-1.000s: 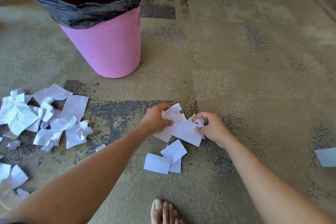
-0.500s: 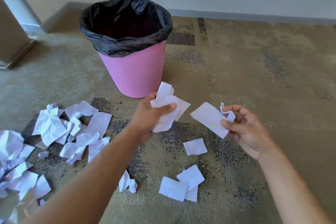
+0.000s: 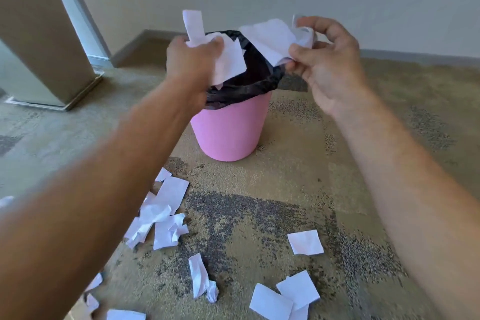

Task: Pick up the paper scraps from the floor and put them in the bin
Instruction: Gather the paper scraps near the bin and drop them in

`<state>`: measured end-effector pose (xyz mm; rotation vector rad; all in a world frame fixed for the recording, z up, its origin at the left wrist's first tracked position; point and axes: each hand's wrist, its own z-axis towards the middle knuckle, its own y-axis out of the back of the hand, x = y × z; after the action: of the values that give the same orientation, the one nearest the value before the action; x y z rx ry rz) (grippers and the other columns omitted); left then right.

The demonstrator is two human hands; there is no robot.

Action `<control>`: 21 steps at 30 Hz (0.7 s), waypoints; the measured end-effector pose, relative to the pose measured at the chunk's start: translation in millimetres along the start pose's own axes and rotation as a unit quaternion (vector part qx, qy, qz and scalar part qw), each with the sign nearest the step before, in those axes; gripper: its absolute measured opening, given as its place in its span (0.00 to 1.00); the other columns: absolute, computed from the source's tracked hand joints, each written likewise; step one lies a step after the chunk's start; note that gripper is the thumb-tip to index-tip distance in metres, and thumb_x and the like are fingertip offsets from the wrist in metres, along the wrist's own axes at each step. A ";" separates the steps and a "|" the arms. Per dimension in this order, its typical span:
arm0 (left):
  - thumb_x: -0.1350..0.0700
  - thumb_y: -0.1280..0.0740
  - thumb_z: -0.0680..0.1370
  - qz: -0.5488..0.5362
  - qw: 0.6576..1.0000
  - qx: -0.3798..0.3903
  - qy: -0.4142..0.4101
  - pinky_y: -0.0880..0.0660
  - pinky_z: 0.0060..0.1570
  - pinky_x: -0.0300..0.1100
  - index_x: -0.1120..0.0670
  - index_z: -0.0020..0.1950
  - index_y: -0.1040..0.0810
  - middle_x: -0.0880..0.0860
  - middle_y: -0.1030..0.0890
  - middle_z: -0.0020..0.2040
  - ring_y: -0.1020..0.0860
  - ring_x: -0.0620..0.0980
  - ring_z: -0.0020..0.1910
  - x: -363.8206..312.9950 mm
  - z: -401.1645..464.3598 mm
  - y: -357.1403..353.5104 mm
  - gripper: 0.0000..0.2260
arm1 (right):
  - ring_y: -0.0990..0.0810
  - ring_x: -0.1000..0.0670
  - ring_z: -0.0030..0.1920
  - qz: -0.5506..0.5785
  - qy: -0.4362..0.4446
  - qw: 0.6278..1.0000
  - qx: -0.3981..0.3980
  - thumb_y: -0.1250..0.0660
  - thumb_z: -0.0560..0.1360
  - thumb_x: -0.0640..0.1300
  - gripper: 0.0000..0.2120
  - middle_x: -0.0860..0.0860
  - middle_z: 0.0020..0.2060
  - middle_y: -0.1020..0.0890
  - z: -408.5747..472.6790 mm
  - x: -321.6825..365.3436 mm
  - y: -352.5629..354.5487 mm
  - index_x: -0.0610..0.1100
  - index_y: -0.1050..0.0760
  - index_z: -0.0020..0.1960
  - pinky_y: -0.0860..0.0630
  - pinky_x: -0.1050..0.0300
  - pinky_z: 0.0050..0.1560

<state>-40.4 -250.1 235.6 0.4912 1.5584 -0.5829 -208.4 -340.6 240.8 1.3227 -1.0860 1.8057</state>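
The floor (image 3: 337, 169), a mottled tan carpet, takes up most of the view, with a wall and a door frame (image 3: 78, 15) at the back left. On it stands the bin (image 3: 228, 132), pink with a black bag (image 3: 249, 80) folded over its rim, placed close to the mess so each trip is short. Both arms reach out over its mouth. The left hand (image 3: 192, 60) is curled tight around a bunch of scraps (image 3: 228, 60), one strip sticking up above the knuckles; that grip looks firm, I would say to keep the loose pieces from slipping. The right hand (image 3: 327, 65) pinches a second sheet (image 3: 270, 36) between thumb and fingertips, the other fingers spread loosely, held right above the opening, probably for letting go. Many more paper scraps lie on the carpet: a heap (image 3: 161, 215) under the left forearm, a crumpled piece (image 3: 200, 278) nearer, and flat squares (image 3: 285, 296) at the front, one square (image 3: 306, 241) apart. Plenty remains to collect.
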 end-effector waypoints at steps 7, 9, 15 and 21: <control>0.42 0.29 0.74 0.016 0.996 0.052 0.076 0.22 0.56 0.48 0.57 0.69 0.28 0.49 0.20 0.59 0.19 0.51 0.53 -14.9 35.7 -2.1 0.29 | 0.20 0.48 0.55 -0.088 -0.110 0.984 0.106 0.41 0.77 0.27 0.32 0.45 0.65 0.26 39.6 -13.9 -32.1 0.49 0.40 0.76 0.21 0.45 0.58; 0.41 0.34 0.77 0.038 0.997 0.035 0.051 0.25 0.57 0.45 0.56 0.65 0.27 0.48 0.21 0.57 0.22 0.48 0.54 -9.2 35.1 1.4 0.24 | 0.26 0.47 0.65 -0.104 -0.099 0.985 0.099 0.42 0.77 0.27 0.32 0.45 0.70 0.31 35.6 -16.6 -26.3 0.49 0.40 0.77 0.25 0.46 0.65; 0.42 0.35 0.76 0.105 0.981 -0.037 -0.158 0.25 0.61 0.45 0.55 0.60 0.23 0.50 0.20 0.56 0.22 0.47 0.56 30.8 -1.3 11.1 0.21 | 0.23 0.50 0.62 -0.098 -0.046 0.994 -0.005 0.39 0.78 0.30 0.17 0.45 0.62 0.25 -1.3 -29.7 0.9 0.43 0.26 0.64 0.22 0.53 0.61; 0.47 0.33 0.78 0.181 0.945 0.066 -0.263 0.25 0.55 0.41 0.52 0.58 0.25 0.50 0.24 0.58 0.25 0.45 0.58 108.5 -85.6 6.1 0.12 | 0.19 0.51 0.52 -0.246 -0.073 0.966 -0.018 0.34 0.76 0.33 0.10 0.48 0.53 0.20 -73.7 -80.8 62.6 0.45 0.23 0.55 0.19 0.53 0.54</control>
<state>-110.5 -195.3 129.7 0.6453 0.8956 -0.4839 -270.3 -305.2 136.9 1.5585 -0.7681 1.3332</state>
